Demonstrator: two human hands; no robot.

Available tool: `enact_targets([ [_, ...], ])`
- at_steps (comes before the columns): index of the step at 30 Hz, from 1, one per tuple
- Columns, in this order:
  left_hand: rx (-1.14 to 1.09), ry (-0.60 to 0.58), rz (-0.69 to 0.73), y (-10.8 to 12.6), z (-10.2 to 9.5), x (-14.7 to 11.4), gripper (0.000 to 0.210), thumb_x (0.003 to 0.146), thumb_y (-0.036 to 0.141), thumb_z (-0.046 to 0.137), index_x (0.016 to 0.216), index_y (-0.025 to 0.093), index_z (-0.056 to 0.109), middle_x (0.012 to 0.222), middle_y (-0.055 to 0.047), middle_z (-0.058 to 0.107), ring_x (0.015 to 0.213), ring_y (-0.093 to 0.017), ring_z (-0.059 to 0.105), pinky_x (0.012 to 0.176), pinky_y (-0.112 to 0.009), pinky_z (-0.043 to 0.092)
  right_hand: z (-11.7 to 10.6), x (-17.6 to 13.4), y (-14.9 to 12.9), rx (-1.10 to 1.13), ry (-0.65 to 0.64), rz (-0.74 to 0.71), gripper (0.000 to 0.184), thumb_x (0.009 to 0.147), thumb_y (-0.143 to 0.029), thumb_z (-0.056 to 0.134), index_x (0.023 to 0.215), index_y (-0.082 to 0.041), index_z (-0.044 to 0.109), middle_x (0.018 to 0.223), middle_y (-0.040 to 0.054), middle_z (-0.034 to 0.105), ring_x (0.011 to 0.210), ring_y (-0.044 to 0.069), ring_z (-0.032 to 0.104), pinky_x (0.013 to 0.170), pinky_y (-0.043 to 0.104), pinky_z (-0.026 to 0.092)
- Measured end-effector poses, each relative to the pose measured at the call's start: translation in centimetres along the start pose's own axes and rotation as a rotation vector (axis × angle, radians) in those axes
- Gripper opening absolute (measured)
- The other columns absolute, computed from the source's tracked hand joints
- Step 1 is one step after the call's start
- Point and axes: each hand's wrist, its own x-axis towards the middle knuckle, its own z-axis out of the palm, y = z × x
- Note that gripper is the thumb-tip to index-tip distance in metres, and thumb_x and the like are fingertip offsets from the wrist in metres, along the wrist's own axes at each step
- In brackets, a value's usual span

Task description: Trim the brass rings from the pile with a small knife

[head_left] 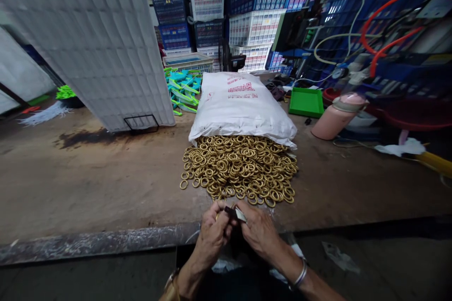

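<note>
My left hand (213, 229) is closed at the table's front edge, its fingertips pinched together. A thin yellowish edge shows at its fingers, but what it holds is mostly hidden. My right hand (260, 229) is closed on a small dark tool with a pale flat part (240, 215), whose dark end reaches to the left fingertips. Just beyond both hands lies a heap of gold-coloured rings (243, 167). The rings spread from the mouth of a white sack (240, 108) with red print, lying on its side.
The wooden table (134, 193) has a worn front edge. A tall white ribbed panel (102, 47) stands at left, with green and blue plastic pieces (181, 89) behind it. To the right are a green tray (306, 102) and a pink bottle (334, 117). Stacked crates (256, 28) stand behind.
</note>
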Motion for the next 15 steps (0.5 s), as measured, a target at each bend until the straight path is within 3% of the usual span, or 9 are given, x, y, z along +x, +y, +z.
enact_targets([
  [7, 0.123, 0.018, 0.044, 0.6, 0.4, -0.9, 0.034, 0.07, 0.048, 0.057, 0.069, 0.017, 0.044, 0.052, 0.005, 0.048, 0.036, -0.002, 0.03, 0.035, -0.014, 0.019, 0.4, 0.5, 0.8, -0.199, 0.007, 0.074, 0.025, 0.069, -0.004, 0.038, 0.084, -0.019, 0.052, 0.067, 0.0029, 0.063, 0.059, 0.014, 0.055, 0.052, 0.024, 0.024],
  [11, 0.011, -0.057, 0.036, 0.9, 0.4, -1.7, 0.03, 0.074, 0.046, 0.055, 0.073, 0.017, 0.045, 0.056, 0.005, 0.049, 0.035, -0.002, 0.029, 0.033, -0.015, 0.019, 0.6, 0.7, 1.4, -0.193, 0.04, 0.055, 0.023, 0.07, -0.005, 0.038, 0.082, -0.019, 0.051, 0.065, 0.0018, 0.061, 0.058, 0.014, 0.053, 0.051, 0.024, 0.022],
  [15, -0.138, -0.054, 0.002, 0.6, -0.4, -1.6, 0.027, 0.075, 0.042, 0.055, 0.076, 0.016, 0.048, 0.065, 0.001, 0.053, 0.04, -0.003, 0.035, 0.034, -0.014, 0.024, 0.9, 1.2, 1.5, -0.138, 0.123, 0.069, 0.023, 0.072, -0.005, 0.037, 0.085, -0.019, 0.05, 0.066, 0.0013, 0.06, 0.059, 0.014, 0.054, 0.053, 0.024, 0.025],
])
